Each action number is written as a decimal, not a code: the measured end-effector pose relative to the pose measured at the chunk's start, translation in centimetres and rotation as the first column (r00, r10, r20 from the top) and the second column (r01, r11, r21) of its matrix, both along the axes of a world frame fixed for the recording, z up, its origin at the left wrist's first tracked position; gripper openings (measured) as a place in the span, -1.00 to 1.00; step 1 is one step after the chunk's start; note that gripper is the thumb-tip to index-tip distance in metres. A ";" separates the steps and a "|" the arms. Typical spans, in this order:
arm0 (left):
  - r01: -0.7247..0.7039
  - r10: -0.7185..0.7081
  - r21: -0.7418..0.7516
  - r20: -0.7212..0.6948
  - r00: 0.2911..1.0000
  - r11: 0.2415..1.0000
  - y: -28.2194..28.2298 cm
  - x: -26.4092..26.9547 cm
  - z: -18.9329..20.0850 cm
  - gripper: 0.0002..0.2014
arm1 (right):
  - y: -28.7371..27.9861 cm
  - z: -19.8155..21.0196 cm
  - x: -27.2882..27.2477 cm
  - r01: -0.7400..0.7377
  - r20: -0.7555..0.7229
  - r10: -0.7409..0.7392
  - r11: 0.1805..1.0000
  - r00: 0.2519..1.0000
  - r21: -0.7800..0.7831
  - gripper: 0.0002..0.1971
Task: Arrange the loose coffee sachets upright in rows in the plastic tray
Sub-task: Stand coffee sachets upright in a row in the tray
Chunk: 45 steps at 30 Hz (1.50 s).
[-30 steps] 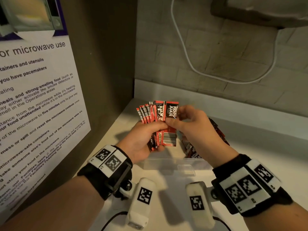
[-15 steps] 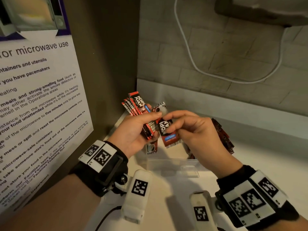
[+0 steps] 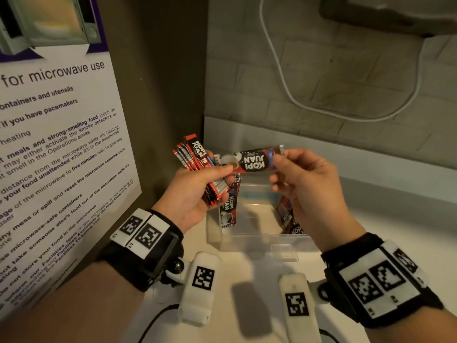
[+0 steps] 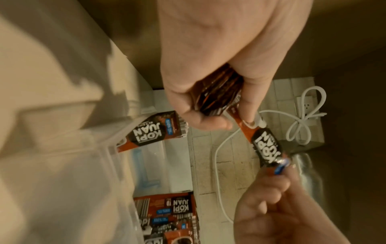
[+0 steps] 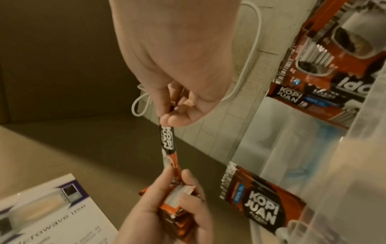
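Note:
My left hand grips a fanned bundle of red and black coffee sachets above the clear plastic tray. One single sachet lies level between both hands. My right hand pinches its right end, and my left thumb holds its other end against the bundle. In the tray, one sachet leans at the left wall and several sachets stand tilted at the right. The left wrist view shows the bundle in my fist; the right wrist view shows the single sachet stretched between the hands.
A microwave-use poster covers the left wall close to my left arm. A white cable loops over the tiled back wall, with a wall socket behind. The white counter extends right of the tray.
My right hand has drawn one sachet out of the fan and turned it level. The bundle in my left hand has tilted to the left and sits lower in the fist.

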State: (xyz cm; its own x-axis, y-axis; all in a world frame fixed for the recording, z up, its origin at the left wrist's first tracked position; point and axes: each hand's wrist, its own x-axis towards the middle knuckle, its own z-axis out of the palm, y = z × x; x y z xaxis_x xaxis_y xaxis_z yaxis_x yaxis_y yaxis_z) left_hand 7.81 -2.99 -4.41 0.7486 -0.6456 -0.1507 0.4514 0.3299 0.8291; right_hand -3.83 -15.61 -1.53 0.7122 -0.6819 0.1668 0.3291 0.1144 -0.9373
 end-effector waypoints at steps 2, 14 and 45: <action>0.038 -0.038 0.020 0.001 0.999 0.999 -0.2 -0.6 -0.2 -0.80 | 0.2 0.2 0.3 -0.067 0.061 0.065 0.997 0.996 0.027 -0.89; -0.169 0.165 0.258 0.036 0.986 0.951 1.6 0.3 -1.6 -0.86 | -1.1 -3.5 1.6 -0.148 -0.614 -0.099 0.929 0.783 -0.339 -0.79; 0.131 -0.136 0.132 0.029 0.990 0.983 0.3 -1.8 -2.0 -0.70 | 0.8 -9.6 6.7 -0.527 -0.830 -0.197 0.690 0.522 -0.496 -0.52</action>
